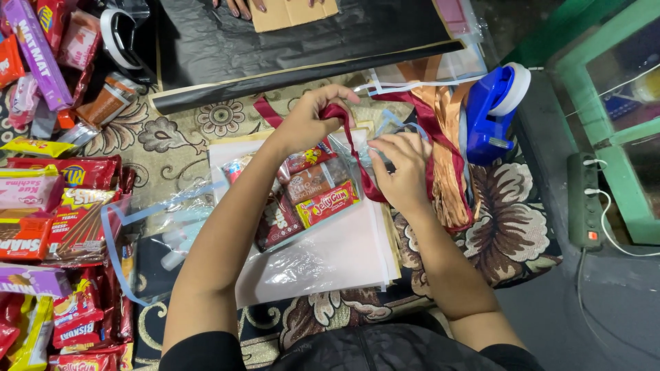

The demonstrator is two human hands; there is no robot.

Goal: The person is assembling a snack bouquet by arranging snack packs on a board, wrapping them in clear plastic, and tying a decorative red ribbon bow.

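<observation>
My black sleeves sit closest to me; off to the left lie heaps of snack packets on the patterned rug; my left hand pinches the dark red ribbon above the clear bag of sweets; my right hand grips the bag's gathered neck, fingers closed; further right lies a blue tape dispenser.

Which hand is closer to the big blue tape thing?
The right hand. It sits just left of the blue tape dispenser, pinching the clear bag. The left hand is farther left, holding the dark red ribbon.
</observation>
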